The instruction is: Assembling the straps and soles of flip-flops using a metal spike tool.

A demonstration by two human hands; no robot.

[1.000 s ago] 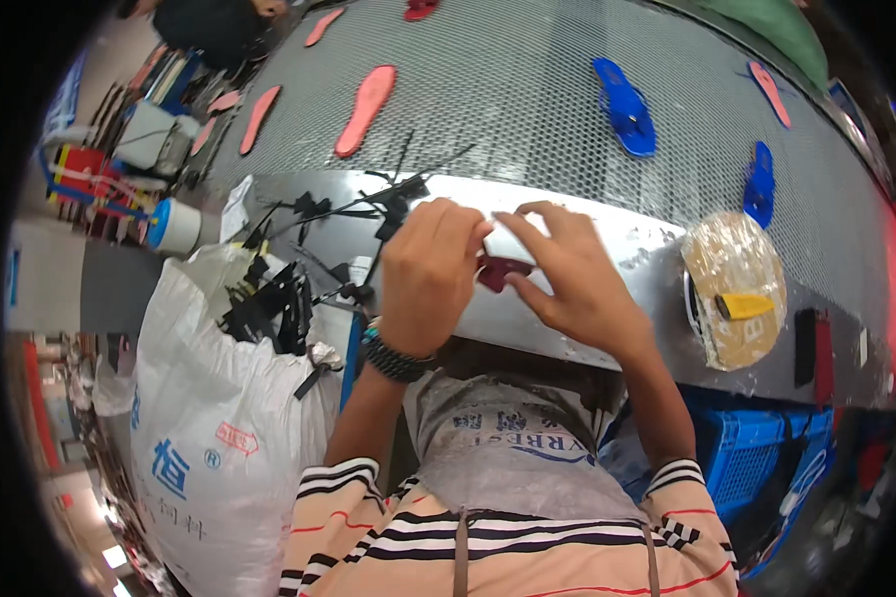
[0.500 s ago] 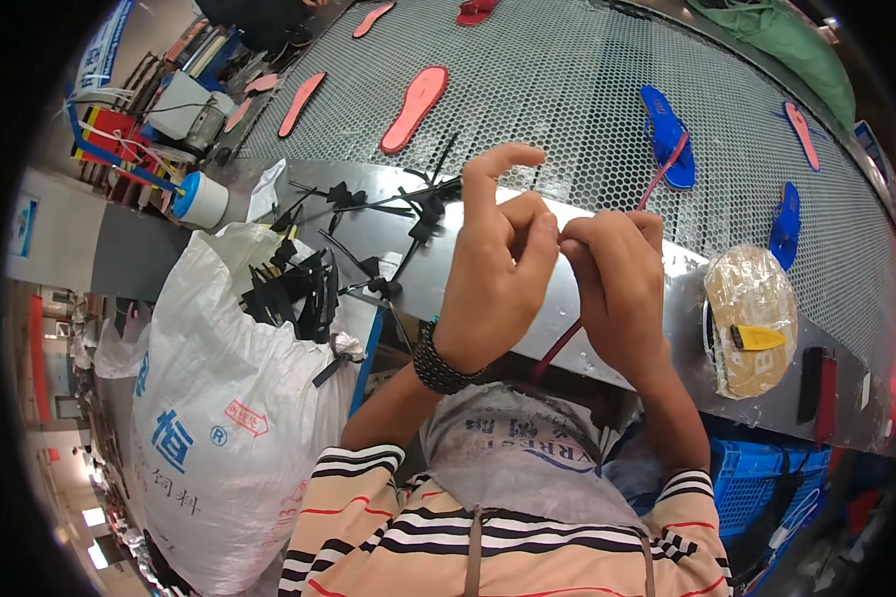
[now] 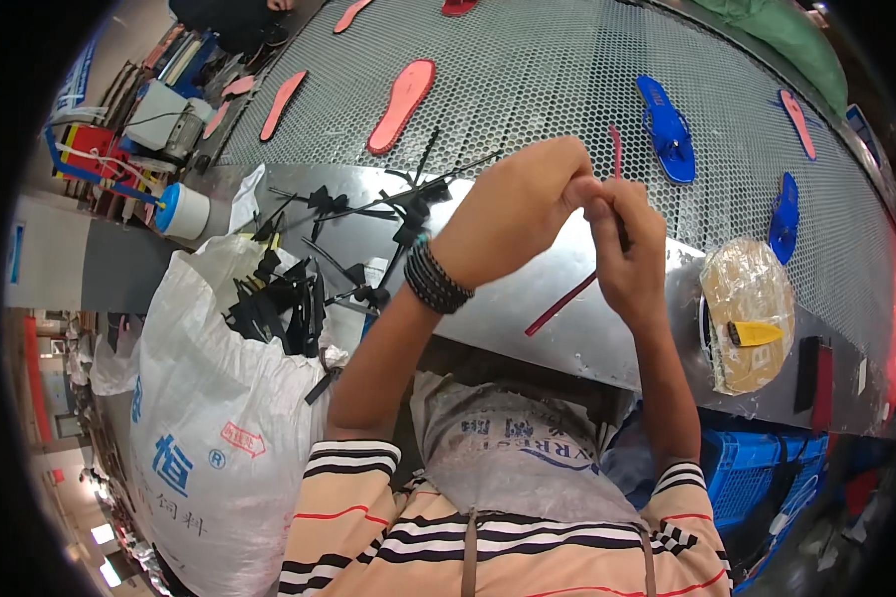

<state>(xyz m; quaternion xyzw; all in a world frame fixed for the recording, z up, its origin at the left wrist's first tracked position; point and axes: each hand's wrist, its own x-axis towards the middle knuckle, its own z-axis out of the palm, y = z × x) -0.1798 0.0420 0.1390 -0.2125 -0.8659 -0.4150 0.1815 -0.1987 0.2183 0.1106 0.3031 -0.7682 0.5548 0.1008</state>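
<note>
Over the metal table edge, my two hands meet on a narrow dark red strap (image 3: 564,303). My left hand (image 3: 513,204), with a dark beaded bracelet on its wrist, is turned back-up with its fingers curled. Its fingertips are mostly hidden and touch those of my right hand. My right hand (image 3: 631,254) pinches the strap between thumb and bent fingers. One end of the strap hangs toward me below the hands, and the other sticks up beyond them. Black bow-shaped straps (image 3: 368,211) lie on the metal left of my hands.
Beyond, a mesh conveyor (image 3: 528,95) carries pink soles (image 3: 401,106) and blue sandals (image 3: 667,129). A white sack (image 3: 219,418) with black strips stands left. Right are a tape-wrapped pad (image 3: 757,279) with a yellow piece (image 3: 754,334) and a blue crate (image 3: 747,468).
My left hand has rolled over, its raised index finger now curled down. Both hands have moved slightly farther away, and the strap's far end now stands more upright.
</note>
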